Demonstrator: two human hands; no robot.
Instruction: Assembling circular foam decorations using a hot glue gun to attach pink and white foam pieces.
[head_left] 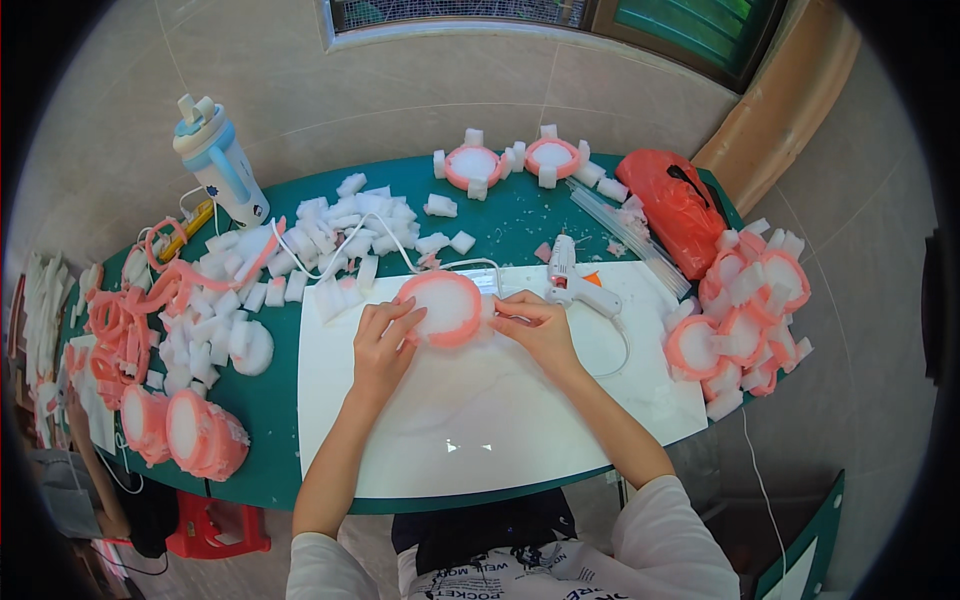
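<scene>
Over the white board [430, 430], my left hand [382, 342] grips the left edge of a round white foam disc [438, 303] with a pink foam rim. My right hand [538, 332] is at the disc's right edge, thumb and fingers pinching a small white foam block [488, 308] against the rim; the fingers partly cover the block. A white hot glue gun [580, 287] lies beyond my right hand, its cord looping down onto the board.
Loose white foam blocks [345, 225] and pink foam strips [125, 320] cover the left side. Stacked pink-rimmed discs [205, 435] sit front left. Finished-looking pieces [740, 320] pile up at right beside a red bag [670, 205]. Clear glue sticks [630, 235] and a bottle [225, 165] stand farther back.
</scene>
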